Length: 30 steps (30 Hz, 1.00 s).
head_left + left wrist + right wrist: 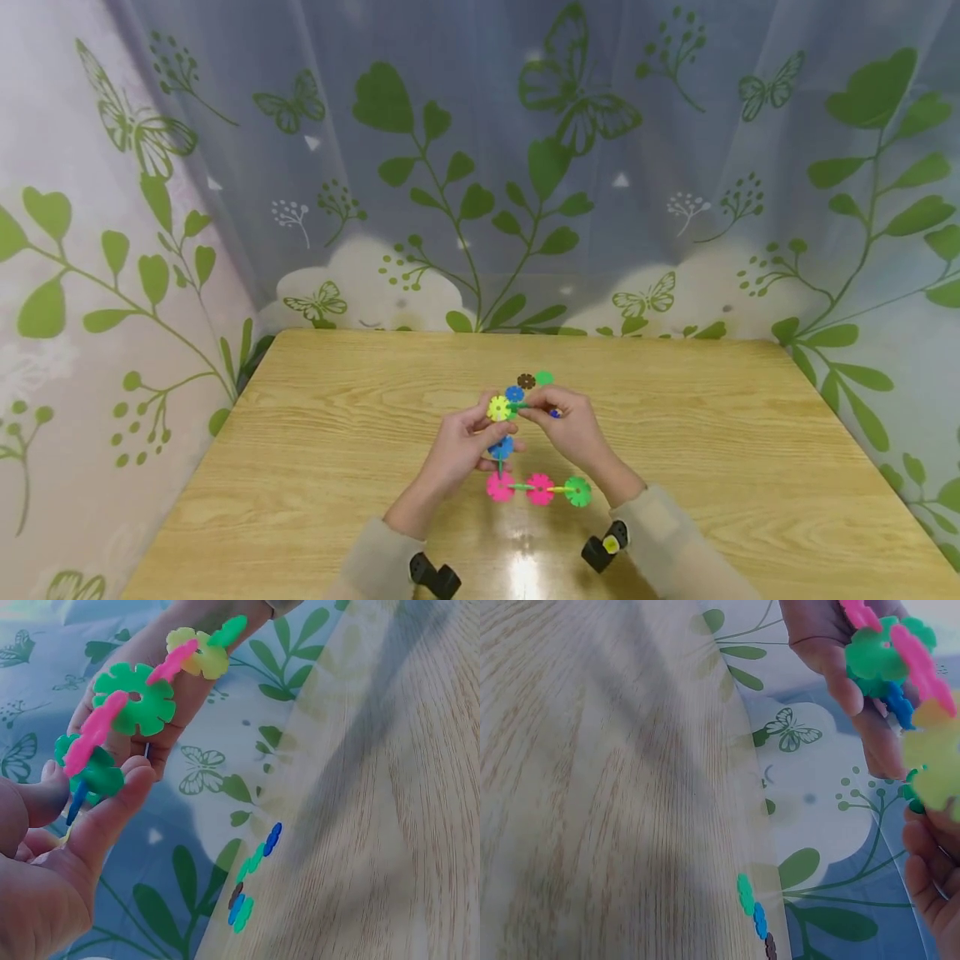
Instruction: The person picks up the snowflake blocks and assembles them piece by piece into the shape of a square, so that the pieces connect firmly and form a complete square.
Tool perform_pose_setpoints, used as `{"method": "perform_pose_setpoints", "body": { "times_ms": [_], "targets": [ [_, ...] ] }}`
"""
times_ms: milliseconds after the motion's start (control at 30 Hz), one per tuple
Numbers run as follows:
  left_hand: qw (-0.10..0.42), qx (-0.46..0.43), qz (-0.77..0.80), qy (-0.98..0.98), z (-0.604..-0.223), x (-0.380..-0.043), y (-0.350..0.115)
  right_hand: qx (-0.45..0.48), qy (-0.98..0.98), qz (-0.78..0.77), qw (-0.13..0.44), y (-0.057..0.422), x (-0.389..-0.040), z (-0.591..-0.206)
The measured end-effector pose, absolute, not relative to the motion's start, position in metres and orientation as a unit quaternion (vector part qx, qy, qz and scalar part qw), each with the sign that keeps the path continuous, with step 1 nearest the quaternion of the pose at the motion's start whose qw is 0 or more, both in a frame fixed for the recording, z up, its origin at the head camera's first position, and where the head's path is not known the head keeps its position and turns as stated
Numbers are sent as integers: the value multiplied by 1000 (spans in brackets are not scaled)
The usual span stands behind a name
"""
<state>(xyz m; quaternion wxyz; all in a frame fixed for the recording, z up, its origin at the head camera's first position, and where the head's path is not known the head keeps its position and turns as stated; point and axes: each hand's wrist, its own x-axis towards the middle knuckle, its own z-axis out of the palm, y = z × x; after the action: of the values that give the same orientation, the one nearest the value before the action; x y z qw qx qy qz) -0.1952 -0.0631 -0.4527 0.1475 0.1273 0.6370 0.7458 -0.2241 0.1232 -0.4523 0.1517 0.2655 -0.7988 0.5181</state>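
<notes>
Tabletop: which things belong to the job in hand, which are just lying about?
Job in hand:
chain of joined discs, in the left hand
edge-on green disc, pinched by the right hand

Lying about, perhaps spares:
brown disc
light blue disc
dark blue disc
loose green discs

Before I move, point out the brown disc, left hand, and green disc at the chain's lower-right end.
Brown disc (527,381): head view, its flat face.
Left hand (461,439): head view, its back.
Green disc (578,492): head view, middle of its face.

Hands (463,440) hold linked flower-shaped discs (501,448) over wooden table (337,433); brown disc (527,381) lies beyond, patterned curtain (480,125) behind.
</notes>
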Motion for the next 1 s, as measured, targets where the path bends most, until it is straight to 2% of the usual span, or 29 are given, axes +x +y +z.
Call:
{"method": "perform_pose_setpoints", "body": {
  "times_ms": [233,333,700,1000],
  "targets": [
    [145,126,717,670,-451,-195,-64,321,-795,475,196,121,-227,-454],
    [152,128,718,667,-452,-196,-66,321,-799,469,195,121,-227,-454],
    [161,132,743,636,-454,-197,-70,238,-822,511,83,124,-224,-452],
    [149,128,755,626,-454,-196,-72,225,-816,531,43,124,-213,-433]
  ]
}}
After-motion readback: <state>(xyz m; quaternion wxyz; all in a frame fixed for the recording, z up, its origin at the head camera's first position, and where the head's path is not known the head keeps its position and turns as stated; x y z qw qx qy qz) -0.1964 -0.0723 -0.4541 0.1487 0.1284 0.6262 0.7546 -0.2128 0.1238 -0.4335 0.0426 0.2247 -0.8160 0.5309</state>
